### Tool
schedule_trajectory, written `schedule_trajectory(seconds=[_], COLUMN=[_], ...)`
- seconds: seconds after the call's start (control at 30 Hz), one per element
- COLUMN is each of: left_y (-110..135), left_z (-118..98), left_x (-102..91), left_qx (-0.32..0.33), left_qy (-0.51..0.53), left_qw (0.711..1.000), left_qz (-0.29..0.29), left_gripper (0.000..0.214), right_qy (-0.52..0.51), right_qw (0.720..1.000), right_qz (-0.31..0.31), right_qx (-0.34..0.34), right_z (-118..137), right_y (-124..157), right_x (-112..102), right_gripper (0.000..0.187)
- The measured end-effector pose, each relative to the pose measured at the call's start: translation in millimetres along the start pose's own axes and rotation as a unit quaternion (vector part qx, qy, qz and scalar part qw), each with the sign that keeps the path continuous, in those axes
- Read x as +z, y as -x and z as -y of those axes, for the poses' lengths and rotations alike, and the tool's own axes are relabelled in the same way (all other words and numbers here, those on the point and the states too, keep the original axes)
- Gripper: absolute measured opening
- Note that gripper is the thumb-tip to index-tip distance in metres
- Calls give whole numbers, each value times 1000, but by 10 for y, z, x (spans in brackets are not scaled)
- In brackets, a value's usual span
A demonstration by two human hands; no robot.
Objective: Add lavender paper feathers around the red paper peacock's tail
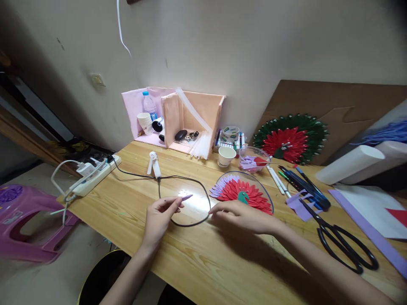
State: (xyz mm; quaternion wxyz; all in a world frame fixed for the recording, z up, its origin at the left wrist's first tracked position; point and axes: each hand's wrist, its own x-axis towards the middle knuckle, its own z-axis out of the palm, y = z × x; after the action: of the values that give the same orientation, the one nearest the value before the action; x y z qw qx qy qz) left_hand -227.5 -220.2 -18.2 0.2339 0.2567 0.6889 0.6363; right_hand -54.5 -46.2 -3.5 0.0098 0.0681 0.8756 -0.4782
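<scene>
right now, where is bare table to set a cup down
Bare wooden table shows in front of the looped black cable, between the left hand and right hand, and between the power strip and left hand. The right side is crowded: scissors, a purple scrap, a white roll.
</scene>
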Motion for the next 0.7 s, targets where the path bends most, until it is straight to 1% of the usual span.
schedule_trajectory(seconds=[0.07,0.13,0.27,0.37,0.43,0.5,0.57,0.63,0.7], left_y=[-55,-113,-198,-212,-203,-189,-178,-174,-175], left_z=[-59,-107,-164,-181,-177,-154,-117,-76,-42], left_x=[176,357,692,884,970,1018,1036,1036,1029], left_qx=[12,18,22,19,19,21,22,18,15], left_qy=[1,7,26,42,46,41,34,25,12], left_qw=[999,997,989,983,980,979,978,979,981], left_qz=[33,75,142,177,193,200,203,201,193], left_gripper=[21,21,21,20,18,17,17,18,19], right_qy=[-25,-40,-43,-59,-44,-8,20,34,50], right_qw=[995,985,968,954,937,909,881,864,858], right_qz=[-93,-156,-225,-267,-316,-379,-427,-450,-455], right_qx=[39,64,99,124,143,171,202,222,233], right_z=[-136,-250,-362,-439,-533,-653,-769,-858,-915], right_y=[190,334,579,747,843,918,965,984,982], right_x=[-73,-99,-105,-127,-150,-170,-185,-195,-206], right_gripper=[25,22,19,21,22,22,22,22,22])
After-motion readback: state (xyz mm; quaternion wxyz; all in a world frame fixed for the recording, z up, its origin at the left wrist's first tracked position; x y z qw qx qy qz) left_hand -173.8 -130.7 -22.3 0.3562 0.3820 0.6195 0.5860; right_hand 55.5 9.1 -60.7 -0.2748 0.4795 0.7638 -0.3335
